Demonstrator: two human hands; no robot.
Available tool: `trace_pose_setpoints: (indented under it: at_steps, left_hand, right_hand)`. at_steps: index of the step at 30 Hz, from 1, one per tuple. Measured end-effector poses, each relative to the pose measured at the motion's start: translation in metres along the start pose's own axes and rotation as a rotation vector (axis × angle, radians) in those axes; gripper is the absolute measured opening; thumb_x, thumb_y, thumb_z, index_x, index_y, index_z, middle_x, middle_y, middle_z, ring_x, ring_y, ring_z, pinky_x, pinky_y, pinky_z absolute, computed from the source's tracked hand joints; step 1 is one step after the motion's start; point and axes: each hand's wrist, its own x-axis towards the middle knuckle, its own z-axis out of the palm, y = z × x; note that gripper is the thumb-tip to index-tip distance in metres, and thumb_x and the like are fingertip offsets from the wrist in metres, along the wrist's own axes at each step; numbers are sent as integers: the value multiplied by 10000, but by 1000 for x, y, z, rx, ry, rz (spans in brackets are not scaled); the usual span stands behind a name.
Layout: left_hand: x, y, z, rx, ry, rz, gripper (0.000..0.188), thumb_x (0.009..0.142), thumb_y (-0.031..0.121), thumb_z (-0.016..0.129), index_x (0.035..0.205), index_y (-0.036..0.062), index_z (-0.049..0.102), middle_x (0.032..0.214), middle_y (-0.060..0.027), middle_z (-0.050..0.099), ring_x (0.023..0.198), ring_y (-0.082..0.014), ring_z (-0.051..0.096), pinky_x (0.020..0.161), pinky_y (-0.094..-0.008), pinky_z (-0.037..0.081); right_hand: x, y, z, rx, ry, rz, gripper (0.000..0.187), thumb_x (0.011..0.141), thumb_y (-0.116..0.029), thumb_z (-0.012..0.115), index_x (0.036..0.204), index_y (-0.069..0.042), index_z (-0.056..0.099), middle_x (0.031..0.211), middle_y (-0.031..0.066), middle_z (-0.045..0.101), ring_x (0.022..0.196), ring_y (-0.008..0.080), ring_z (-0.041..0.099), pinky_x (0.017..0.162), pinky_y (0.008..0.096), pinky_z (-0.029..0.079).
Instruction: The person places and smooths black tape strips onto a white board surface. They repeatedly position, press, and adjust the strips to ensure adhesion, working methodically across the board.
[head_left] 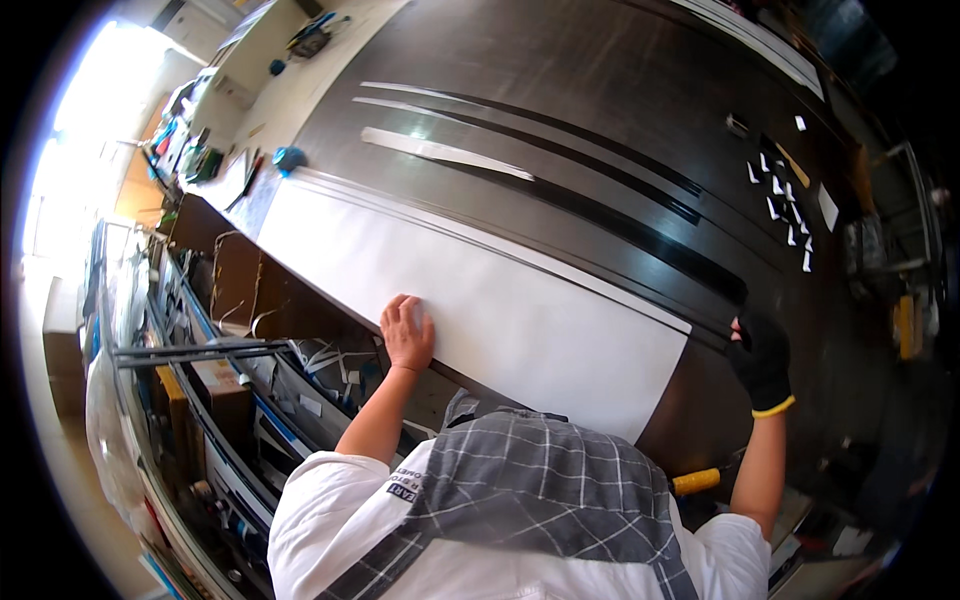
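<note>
A long white sheet [500, 310] lies along the near side of the dark table, with a raised lengthwise strip at its far edge. My bare left hand [406, 332] rests on the sheet's near edge, its fingers laid out on the surface. Off the sheet's right end, my right hand [762, 366] wears a black glove with a yellow cuff. Its fingers are curled, with bare fingertips showing beside the end of a thin dark line on the table. What lies between those fingers, if anything, is hidden. Several long dark strips [640, 232] lie beyond the sheet.
Small white pieces [792, 215] are scattered at the far right of the dark table [560, 50]. A blue roundish object [289, 159] sits by the sheet's far left corner. At the left stands a rack [215, 420] of long profiles. A yellow handle [696, 482] shows near my right side.
</note>
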Motion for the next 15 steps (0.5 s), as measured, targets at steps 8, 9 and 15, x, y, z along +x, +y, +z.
trace_pose_setpoints:
  at_steps: [8,9,15]
  left_hand:
    - [1,5,3,-16,-4,-10,375,813,183,612,1168,83,544,1235,-153,515,1189,-366,462,1035,-484,349]
    - [0,6,0,-20,-3,-21,379,809,187,612,1167,84,545,1237,-152,515,1193,-364,461,1038,-482,348]
    - [-2,1,2,-36,7,14,465,798,176,637,1240,88,522,1301,-148,499,1257,-359,436,1074,-478,329]
  right_hand:
    - [-55,18,59,77,-250,74,179,819,-198,674,731,-55,613,723,161,605,694,364,614,619,421,486]
    - [-64,18,65,87,-284,87,200,829,-221,676,732,-55,623,725,162,608,696,367,614,623,430,486]
    - [-141,57,77,-43,-280,260,270,864,-327,658,801,-66,690,777,172,638,720,369,613,658,464,484]
